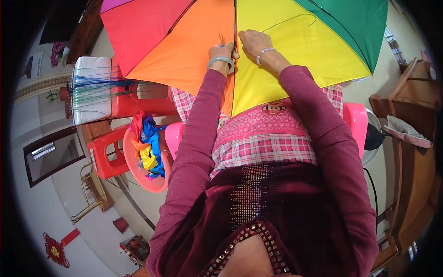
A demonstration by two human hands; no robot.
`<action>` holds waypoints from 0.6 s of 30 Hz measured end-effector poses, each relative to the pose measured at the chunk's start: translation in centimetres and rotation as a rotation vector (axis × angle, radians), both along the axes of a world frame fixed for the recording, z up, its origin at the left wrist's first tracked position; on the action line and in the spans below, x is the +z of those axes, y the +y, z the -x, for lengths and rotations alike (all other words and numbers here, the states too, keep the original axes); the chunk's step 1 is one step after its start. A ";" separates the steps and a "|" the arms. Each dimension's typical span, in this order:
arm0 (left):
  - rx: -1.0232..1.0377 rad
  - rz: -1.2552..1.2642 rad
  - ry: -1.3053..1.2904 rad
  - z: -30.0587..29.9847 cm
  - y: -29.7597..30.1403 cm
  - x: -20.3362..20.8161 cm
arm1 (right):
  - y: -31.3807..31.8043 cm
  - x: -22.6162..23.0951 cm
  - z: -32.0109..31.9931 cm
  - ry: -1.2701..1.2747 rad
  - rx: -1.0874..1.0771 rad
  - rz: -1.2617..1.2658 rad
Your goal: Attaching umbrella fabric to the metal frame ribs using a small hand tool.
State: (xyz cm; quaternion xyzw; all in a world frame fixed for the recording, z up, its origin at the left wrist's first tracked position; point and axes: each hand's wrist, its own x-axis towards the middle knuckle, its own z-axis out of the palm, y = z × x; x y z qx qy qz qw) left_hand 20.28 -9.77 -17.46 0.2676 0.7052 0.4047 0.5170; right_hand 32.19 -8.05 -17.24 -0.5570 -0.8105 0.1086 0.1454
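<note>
An open umbrella (pixel 295 60) with rainbow-coloured panels spreads in front of me, its inner side with the dark ribs facing me. My left hand (pixel 223 53) is closed around the rib (pixel 235 27) where the orange and yellow panels meet. A few short thin strands stick up beside its fingers. Just to the right, my right hand (pixel 256 45) is closed in a pinch over the yellow panel. A thin dark thread (pixel 290 19) runs from its fingers across the yellow cloth in a loose curve. The fingertips are partly hidden, and I cannot see a needle.
At the left, many long threads (pixel 92 83) lie over a white padded block (pixel 92 104) on a red stool (pixel 124 99). Below it, a pink basin (pixel 159 184) holds bright cloth near another red stool (pixel 104 159). Wooden furniture (pixel 415 184) stands at the right.
</note>
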 end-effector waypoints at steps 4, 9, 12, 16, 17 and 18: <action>0.006 -0.008 -0.007 -0.3 0.0 0.5 | 0.4 -0.1 0.1 -0.078 0.072 0.171; -0.015 0.041 -0.074 0.0 -0.2 0.6 | 0.3 -0.4 0.5 -0.005 0.043 0.203; 0.015 0.016 -0.152 0.4 0.0 0.0 | 0.3 -1.2 0.9 0.071 0.028 0.165; 0.039 0.019 -0.214 0.2 0.1 -0.2 | 0.1 -2.2 0.7 0.259 0.023 0.119; 0.052 0.014 -0.226 0.2 0.1 -0.3 | 0.1 -2.4 0.8 0.276 0.012 0.099; 0.065 0.008 -0.237 0.0 0.1 -0.1 | 0.1 -2.4 0.9 0.294 0.001 0.079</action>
